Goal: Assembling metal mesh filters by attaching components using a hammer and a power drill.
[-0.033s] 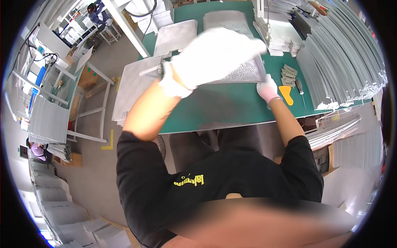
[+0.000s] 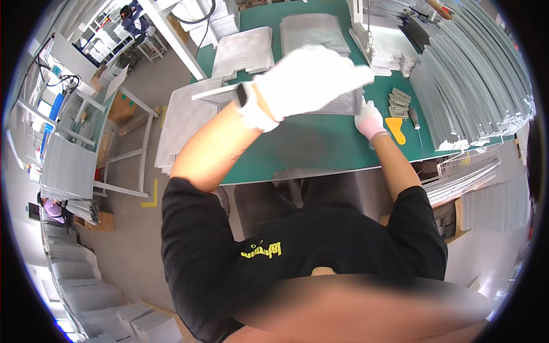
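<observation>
Hands set apart, both white-gloved. Left hand (image 2: 314, 80) is seen across the left part of the framed mesh panel (image 2: 344, 104); the glove is washed out by glare, so whether anything is gripped cannot be told. Right hand (image 2: 369, 118) is placed at the panel's right edge, fingertips up against it; a firm grip cannot be confirmed. A dark watch (image 2: 242, 95) is worn on the left wrist.

Panel is located on or just above the green table (image 2: 320, 146), beyond the near edge. Its near side is run left to right, roughly along the table edge; its right side is pointed away from the body. Long axis can't be confirmed, left end being covered. Grey mesh is seen inside a thin, darker grey rim. A pale strip (image 2: 214, 92) is stuck out to the left, past the wrist; whether it is joined to the panel is unclear.

Mesh sheets (image 2: 186, 123) are stacked at left. To the right, small metal pieces (image 2: 399, 104), a yellow scraper (image 2: 396, 131) and a screwdriver (image 2: 414, 118) are laid out, then long grey bars (image 2: 463, 94) are piled.
</observation>
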